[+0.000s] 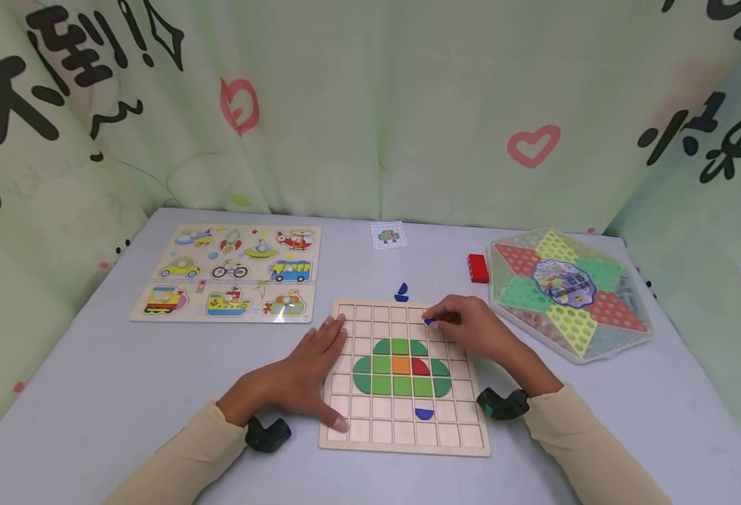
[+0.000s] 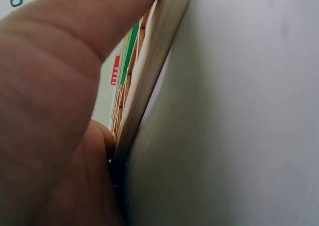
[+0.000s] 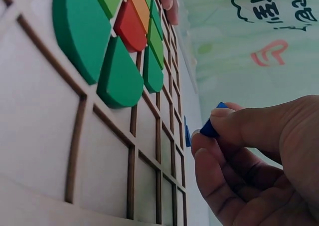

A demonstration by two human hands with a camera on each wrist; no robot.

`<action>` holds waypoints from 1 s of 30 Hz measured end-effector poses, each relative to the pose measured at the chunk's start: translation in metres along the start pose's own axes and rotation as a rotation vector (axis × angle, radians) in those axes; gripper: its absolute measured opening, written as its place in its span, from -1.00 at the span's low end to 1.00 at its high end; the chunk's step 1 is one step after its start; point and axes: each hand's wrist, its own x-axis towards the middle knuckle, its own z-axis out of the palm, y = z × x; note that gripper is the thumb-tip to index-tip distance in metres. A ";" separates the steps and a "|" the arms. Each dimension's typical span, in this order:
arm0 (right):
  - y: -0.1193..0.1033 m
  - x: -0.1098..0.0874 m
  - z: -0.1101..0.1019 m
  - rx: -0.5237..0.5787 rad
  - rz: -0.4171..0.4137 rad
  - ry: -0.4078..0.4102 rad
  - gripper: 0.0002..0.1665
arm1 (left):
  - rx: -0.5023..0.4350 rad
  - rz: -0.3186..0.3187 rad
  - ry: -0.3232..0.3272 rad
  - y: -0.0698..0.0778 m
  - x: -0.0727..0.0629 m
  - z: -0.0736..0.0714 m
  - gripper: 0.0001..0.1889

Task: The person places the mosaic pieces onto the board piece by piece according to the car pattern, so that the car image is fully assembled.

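A wooden grid board [image 1: 402, 449] lies on the table with green, orange and red tiles set in its middle. My left hand [image 1: 301, 368] rests on the board's left edge, fingers and thumb spread; its thumb [image 2: 75, 21] fills the left wrist view. Over the board's upper right part, my right hand [image 1: 474, 326] pinches a small blue piece [image 3: 211, 127] between thumb and fingertips. One blue half-round piece [image 1: 424, 414] sits in a cell low on the board. Two more blue pieces [image 1: 401, 297] lie just beyond the far edge.
A printed card [image 1: 388, 236] lies farther back. To the left is a vehicle picture puzzle [image 1: 231, 273]. On the right stand a red block [image 1: 478, 268] and a hexagonal Chinese checkers box [image 1: 569, 291]. A printed curtain [image 1: 370, 105] closes off the table's back and sides.
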 end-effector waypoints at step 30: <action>-0.023 -0.047 0.016 0.027 -0.104 -0.210 -0.77 | -0.011 -0.003 0.016 0.000 0.000 0.001 0.41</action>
